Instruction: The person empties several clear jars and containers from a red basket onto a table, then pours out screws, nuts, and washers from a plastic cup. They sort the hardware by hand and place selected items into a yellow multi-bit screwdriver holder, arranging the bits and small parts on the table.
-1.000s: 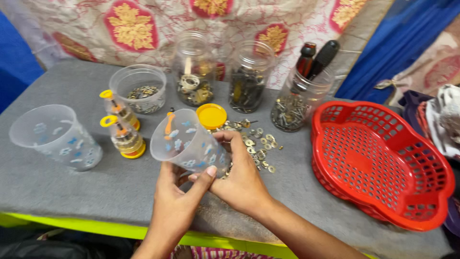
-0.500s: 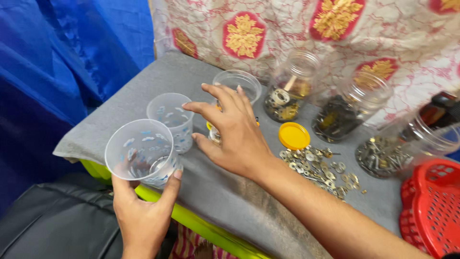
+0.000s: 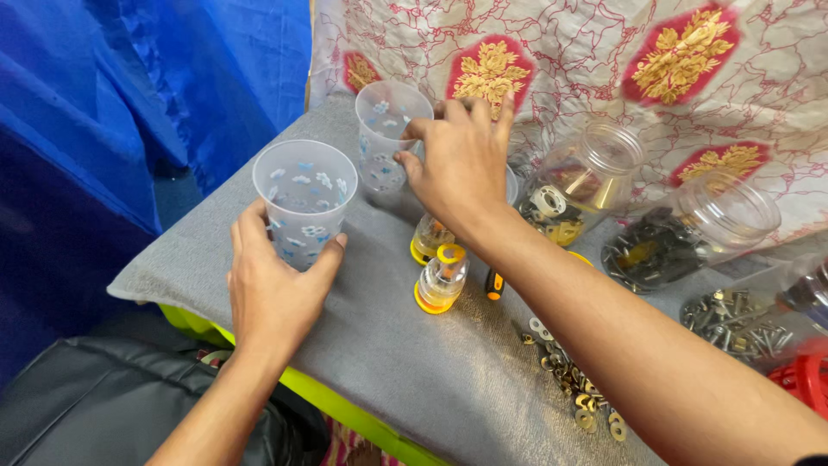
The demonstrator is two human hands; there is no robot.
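My left hand [image 3: 272,293] grips a clear plastic cup with small flower prints [image 3: 302,200], standing upright on the grey cloth-covered table [image 3: 379,345] near its left edge. My right hand [image 3: 461,160] reaches farther back and holds a second printed clear cup [image 3: 384,138] by its side. Two small yellow-capped bottles [image 3: 437,276] stand just below my right wrist. A small orange-handled tool [image 3: 493,285] lies beside them.
Clear jars of metal parts [image 3: 582,185] [image 3: 681,237] stand at the back right, with a jar of screws [image 3: 750,324] at the far right. Loose washers [image 3: 569,380] are scattered on the cloth. A red basket's edge [image 3: 802,380] shows at right. Blue fabric hangs at left.
My left hand has set its cup down on the table. My right hand moved back and took hold of the other printed cup. The view has shifted.
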